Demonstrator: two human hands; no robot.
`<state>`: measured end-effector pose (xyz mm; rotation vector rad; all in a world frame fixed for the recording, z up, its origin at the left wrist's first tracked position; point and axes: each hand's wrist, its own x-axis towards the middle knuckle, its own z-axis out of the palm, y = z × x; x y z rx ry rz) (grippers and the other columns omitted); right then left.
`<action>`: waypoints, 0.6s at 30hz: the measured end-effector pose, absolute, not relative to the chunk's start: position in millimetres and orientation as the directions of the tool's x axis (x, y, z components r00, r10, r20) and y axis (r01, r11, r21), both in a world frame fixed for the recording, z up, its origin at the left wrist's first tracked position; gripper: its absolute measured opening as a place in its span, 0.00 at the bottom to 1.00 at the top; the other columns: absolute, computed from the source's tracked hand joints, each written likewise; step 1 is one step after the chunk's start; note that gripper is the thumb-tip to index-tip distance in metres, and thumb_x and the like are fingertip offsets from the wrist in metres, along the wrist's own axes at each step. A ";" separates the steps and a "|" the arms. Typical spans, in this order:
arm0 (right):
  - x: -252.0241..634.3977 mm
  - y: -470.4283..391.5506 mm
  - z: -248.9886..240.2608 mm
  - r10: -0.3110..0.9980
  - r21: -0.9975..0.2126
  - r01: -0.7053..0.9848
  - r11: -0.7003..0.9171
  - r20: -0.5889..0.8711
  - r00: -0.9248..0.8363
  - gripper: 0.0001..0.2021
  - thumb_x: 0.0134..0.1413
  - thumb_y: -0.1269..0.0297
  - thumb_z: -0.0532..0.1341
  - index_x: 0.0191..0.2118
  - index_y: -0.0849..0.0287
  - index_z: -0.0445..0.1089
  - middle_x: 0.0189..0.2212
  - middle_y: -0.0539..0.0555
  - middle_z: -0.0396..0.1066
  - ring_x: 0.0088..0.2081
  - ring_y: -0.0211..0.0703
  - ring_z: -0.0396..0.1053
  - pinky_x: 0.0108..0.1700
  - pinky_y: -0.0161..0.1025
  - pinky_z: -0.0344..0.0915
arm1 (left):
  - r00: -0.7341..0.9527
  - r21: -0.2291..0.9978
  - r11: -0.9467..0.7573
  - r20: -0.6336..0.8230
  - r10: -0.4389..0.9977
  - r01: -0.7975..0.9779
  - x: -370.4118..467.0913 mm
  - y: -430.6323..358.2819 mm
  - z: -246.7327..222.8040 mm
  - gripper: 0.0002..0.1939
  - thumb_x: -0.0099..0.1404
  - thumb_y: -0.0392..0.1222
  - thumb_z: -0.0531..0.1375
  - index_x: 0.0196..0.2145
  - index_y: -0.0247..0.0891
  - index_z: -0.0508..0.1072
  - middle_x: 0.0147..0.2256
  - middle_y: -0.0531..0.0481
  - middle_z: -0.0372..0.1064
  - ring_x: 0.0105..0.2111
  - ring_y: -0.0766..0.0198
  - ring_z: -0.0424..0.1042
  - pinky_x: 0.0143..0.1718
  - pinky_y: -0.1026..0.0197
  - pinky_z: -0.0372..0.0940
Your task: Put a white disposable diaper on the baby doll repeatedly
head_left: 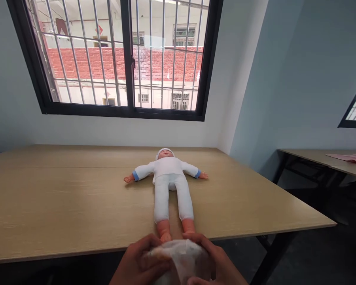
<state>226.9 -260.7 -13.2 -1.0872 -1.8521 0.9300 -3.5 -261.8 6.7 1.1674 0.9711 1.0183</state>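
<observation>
Low in the view, my left hand (145,261) and my right hand (215,261) grip a white, soft, diaper-like bundle (180,257) from its two sides. The bundle is blurred and partly cut off by the lower edge, so its exact kind cannot be made out. Just beyond it lies a baby doll (170,170) on its back on the wooden table (77,206). White clothes with blue cuffs and a white cap dress the doll. Its arms are spread and its bare feet point towards me, close to my fingers at the table's front edge.
A barred window (129,59) with a black frame is in the wall behind the table. To the right stands a second table (308,158) with a pink cloth (350,158) on it. Dark metal legs (274,257) show under the near table's right side.
</observation>
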 end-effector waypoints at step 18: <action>207.0 -259.2 -21.9 0.636 -0.311 0.679 0.665 0.713 -0.297 0.28 0.58 0.65 0.58 0.64 0.50 0.56 0.60 0.58 0.62 0.62 0.56 0.59 0.64 0.58 0.55 | 0.126 0.966 0.044 -0.012 0.992 -0.256 0.7 -257.1 -8.4 0.21 0.48 0.53 0.72 0.28 0.36 0.69 0.24 0.56 0.64 0.25 0.70 0.61 0.27 0.69 0.57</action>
